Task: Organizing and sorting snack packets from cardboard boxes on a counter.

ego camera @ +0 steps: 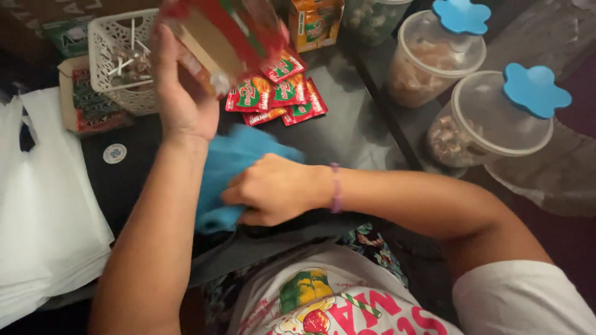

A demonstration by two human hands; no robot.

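My left hand (177,93) is raised and grips a red and green cardboard box (220,37), tilted so its open end points down. Several small red and green sachets (276,93) lie spilled on the dark table just below the box. My right hand (273,189) presses down on a blue cloth (230,167) at the near edge of the table, its fingers curled into the fabric. A purple band sits on that wrist.
A white lattice basket (115,59) stands at the back left over a flat carton. White bags (43,205) lie at the left. Two clear jars with blue flower lids (496,118) (434,53) stand at the right. An orange carton (316,22) is behind.
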